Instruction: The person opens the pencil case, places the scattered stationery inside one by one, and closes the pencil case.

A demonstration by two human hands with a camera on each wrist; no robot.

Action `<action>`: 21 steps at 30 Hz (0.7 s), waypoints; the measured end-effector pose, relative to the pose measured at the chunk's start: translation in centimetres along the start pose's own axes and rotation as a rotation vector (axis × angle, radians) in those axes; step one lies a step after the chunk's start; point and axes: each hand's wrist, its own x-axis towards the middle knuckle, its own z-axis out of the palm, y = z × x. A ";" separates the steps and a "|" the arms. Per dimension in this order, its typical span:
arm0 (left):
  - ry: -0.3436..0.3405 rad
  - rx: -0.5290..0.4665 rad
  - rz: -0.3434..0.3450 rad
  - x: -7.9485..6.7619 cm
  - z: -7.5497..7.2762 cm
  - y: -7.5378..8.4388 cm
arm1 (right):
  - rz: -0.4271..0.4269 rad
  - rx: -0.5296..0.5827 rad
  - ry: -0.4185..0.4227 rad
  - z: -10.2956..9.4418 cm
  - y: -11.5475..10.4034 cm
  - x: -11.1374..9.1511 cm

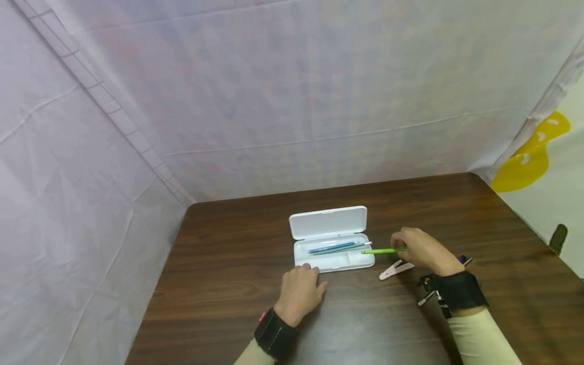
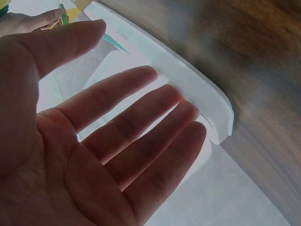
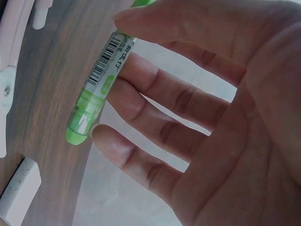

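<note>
A white pencil case lies on the table with its lid raised at the back. Several slim blue and teal pens lie inside. My left hand rests at its front left edge, fingertips against the case wall, fingers fairly straight. To the right of the case, my right hand pinches a green pen between thumb and fingers. The pen's tip reaches over the case's right end. A barcode label shows on its barrel.
Below my right hand lies a pink V-shaped tool with a rivet. A small white block shows nearby in the right wrist view. A dark, partly hidden object lies behind my right wrist. White sheeting hangs behind the brown table.
</note>
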 end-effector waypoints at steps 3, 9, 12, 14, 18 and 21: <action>-0.004 0.002 -0.001 0.0 0.0 0.0 | 0.004 -0.003 -0.002 -0.1 -0.2 0.1; -0.009 0.001 -0.001 0.1 0.0 0.0 | 0.031 0.002 -0.026 -0.2 -0.7 0.6; -0.011 0.004 0.000 0.1 0.1 -0.1 | 0.034 0.003 -0.016 -0.1 -0.8 0.8; -0.012 0.005 0.000 0.1 0.2 -0.1 | 0.027 0.001 0.004 0.1 -0.8 0.9; -0.016 0.004 -0.001 0.1 0.2 -0.1 | 0.018 -0.001 0.042 0.3 -1.0 1.1; -0.018 0.005 -0.001 0.1 0.1 -0.1 | 0.016 -0.002 0.049 0.3 -1.2 1.3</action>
